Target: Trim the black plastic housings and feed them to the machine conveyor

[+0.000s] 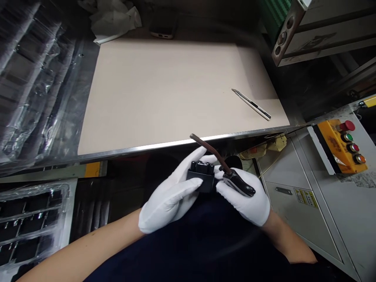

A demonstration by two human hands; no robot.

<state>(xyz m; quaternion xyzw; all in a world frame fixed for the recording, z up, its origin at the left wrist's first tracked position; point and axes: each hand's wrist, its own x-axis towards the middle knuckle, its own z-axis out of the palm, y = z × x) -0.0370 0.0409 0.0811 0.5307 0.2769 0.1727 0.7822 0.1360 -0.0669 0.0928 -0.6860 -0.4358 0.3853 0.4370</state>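
My left hand [173, 196], in a white glove, is closed around a black plastic part [201, 176] with rounded black pieces standing up at its top. In my gloved right hand [245, 199] is a dark-handled tool [239, 183] with a long, bent brown shaft that points up and to the left. The fingertips of my right hand are close to the right side of the black part; whether they touch it is hard to tell. Both hands are just in front of the table's metal edge. A slim cutter knife [252, 104] lies on the beige board [164, 90].
Clear plastic-wrapped trays [32, 86] stand at the left, with another wrapped tray [32, 219] below. Crumpled white material [114, 19] and a phone [162, 29] lie behind the board. A yellow button box [342, 147] is at the right, below a metal housing [323, 33].
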